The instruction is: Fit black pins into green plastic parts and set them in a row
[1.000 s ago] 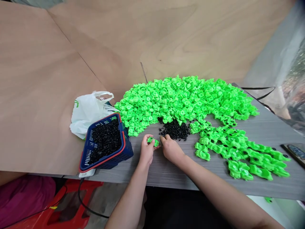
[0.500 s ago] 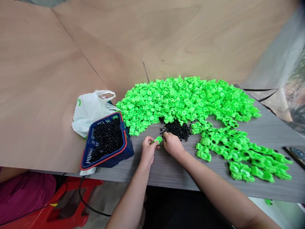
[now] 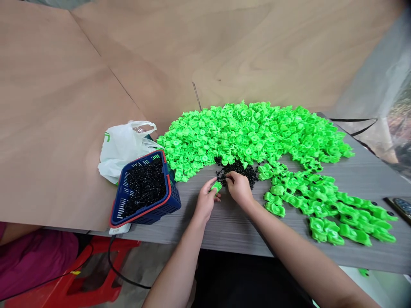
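Observation:
My left hand [image 3: 205, 200] is closed on a small green plastic piece [image 3: 216, 187] that looks like a toy car body, held a little above the table. Just to its right, my right hand [image 3: 239, 187] has its thumb and fingers pinched together at the near edge of a heap of small black parts [image 3: 248, 171]. Whatever sits between those fingertips is too small to make out. Behind both hands spreads a large pile of similar green pieces [image 3: 244, 132]. Separate green pieces with black round parts on them [image 3: 317, 194] lie in rows at the right.
A blue basket with a red rim [image 3: 170, 201], full of black parts, stands left on the grey table [image 3: 224, 235]. Behind it is a white plastic bag [image 3: 120, 147]. A phone-like object [image 3: 401, 207] lies far right. A red stool [image 3: 99, 278] and another person's sleeve [image 3: 41, 261] show lower left.
My left hand has shifted slightly right and turned the green piece. My right hand has moved a bit right and up, onto the heap of black parts.

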Tool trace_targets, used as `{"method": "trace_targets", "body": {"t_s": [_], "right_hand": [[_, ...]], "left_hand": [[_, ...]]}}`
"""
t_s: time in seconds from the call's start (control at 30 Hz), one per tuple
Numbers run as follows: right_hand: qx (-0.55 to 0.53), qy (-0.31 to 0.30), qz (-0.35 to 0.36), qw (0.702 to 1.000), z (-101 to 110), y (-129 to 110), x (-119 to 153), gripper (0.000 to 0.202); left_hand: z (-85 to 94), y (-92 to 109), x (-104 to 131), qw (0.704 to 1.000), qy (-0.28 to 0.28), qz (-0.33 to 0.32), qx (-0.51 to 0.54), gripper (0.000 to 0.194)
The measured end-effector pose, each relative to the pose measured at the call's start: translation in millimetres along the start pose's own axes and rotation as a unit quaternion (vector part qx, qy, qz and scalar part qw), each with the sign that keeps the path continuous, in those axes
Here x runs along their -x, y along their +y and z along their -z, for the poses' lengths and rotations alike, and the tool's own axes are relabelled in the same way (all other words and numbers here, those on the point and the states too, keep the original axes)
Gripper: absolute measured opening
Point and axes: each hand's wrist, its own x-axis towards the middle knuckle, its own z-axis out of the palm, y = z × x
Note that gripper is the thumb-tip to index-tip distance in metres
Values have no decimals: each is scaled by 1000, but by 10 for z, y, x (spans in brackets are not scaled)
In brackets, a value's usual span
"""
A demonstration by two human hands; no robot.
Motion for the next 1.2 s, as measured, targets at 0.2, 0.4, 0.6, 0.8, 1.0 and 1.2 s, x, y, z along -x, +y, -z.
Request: {"method": "trace_targets", "body": {"t_s": [0.2, 0.4, 0.6, 0.8, 1.0, 1.2], "right_hand": [[76, -22, 45, 996, 184, -86, -228, 24], [-182, -14, -23, 983, 116, 52, -188, 14], [-338, -34, -47, 939, -54, 100, 256, 10], [-170, -14, 55, 984, 88, 19, 349, 14], [-68, -36, 101, 992, 156, -62, 324, 16], [-29, -52, 106, 993, 151, -57, 318, 15]], "left_hand": [[-35, 25, -26, 999, -19, 24, -10, 42], [-93, 54, -7, 1000, -7, 7, 11, 33], [-111, 42, 16, 999, -23, -30, -29, 40], [-142, 48, 31, 997, -47, -37, -44, 45], [-136, 90, 63, 997, -61, -32, -39, 42], [-122, 124, 104, 996, -75, -34, -44, 43]]}}
